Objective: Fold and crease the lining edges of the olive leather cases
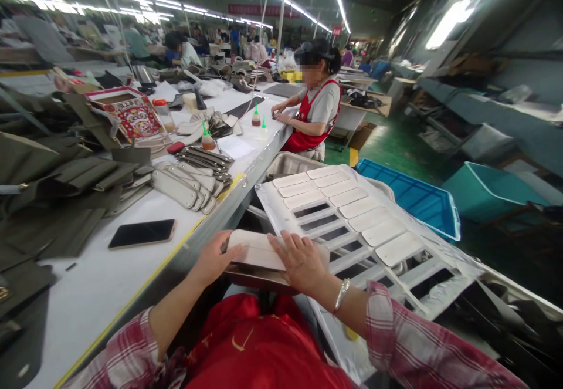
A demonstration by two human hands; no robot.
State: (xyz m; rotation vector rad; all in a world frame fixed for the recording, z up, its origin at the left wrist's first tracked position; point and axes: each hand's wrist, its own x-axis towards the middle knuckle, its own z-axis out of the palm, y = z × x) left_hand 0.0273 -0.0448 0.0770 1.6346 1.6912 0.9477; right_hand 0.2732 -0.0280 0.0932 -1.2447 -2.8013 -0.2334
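both hands meet over a pale, round-cornered slab (255, 248), gripping it by its two ends just off the near edge of the white-topped worktable (109, 283), to the right of that edge. the left hand (217, 260) clasps the end closest to the worktable, thumb laid along the upper face and fingers curled round the far side, forearm angled up and inward. the right hand (303, 260) lies palm down over the end away from the worktable, its fingers slightly bent and pressed on the top face; a silvery bracelet (342, 294) circles that wrist, and the forearm comes in from the lower right. a smartphone (141, 233) lies on the worktable, near its taped edge. right of the worktable sits a slatted white rack (272, 207) bearing rows of pale, round-ended panels (380, 232).
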